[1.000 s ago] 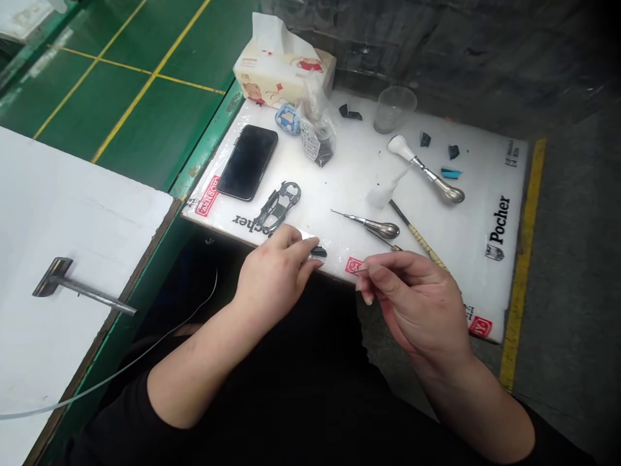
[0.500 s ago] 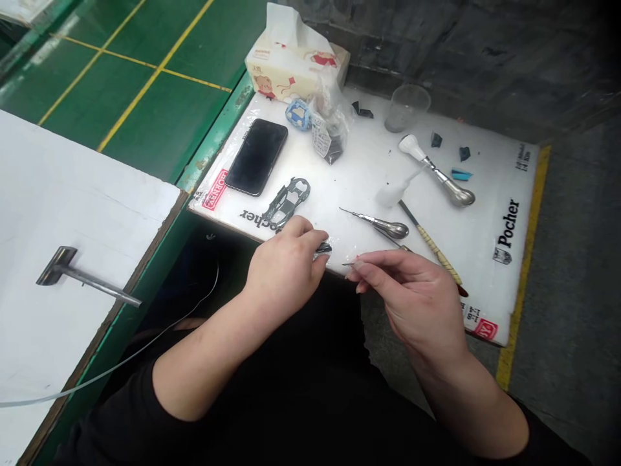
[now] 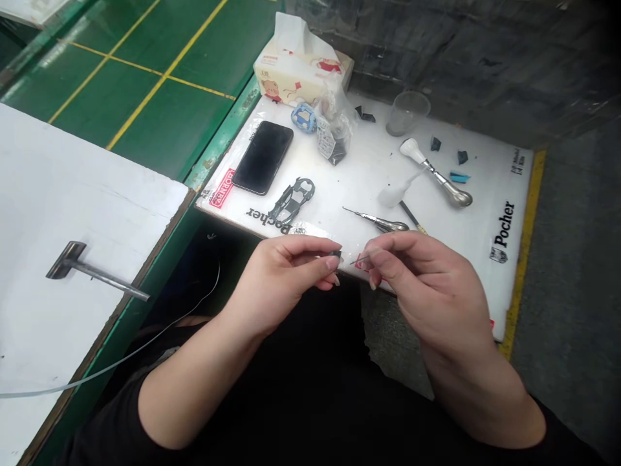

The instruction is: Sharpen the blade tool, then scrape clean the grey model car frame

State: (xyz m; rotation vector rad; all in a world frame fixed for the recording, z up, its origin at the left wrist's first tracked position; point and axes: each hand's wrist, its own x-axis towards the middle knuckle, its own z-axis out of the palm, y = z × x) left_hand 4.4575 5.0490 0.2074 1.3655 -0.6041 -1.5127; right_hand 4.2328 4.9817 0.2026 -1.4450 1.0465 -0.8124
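Note:
Pinched between the fingertips of my left hand (image 3: pixel 295 268) is a small dark part (image 3: pixel 336 254), mostly covered by the fingers. My right hand (image 3: pixel 417 272) is closed on a thin metal tool (image 3: pixel 359 260); its tip points at the dark part, with a small gap between them, and its handle is hidden in the hand. Behind my left hand lies a dark toy car body frame (image 3: pixel 292 200) on the white board (image 3: pixel 354 194). A metal carving tool (image 3: pixel 376 220) with a rounded end lies just beyond my right hand.
A phone (image 3: pixel 263 157), a tissue box (image 3: pixel 301 74), a plastic bag (image 3: pixel 334 133) and a clear cup (image 3: pixel 408 113) stand or lie towards the back. A white-headed brush (image 3: pixel 436 173) and dark scraps (image 3: pixel 462 157) lie right. A T-shaped metal tool (image 3: pixel 97 268) rests on the left table.
My left hand has turned and lifted, bringing the dark part up towards the thin tool. My right hand has shifted slightly right and up, now covering more of the yellow-wrapped tool.

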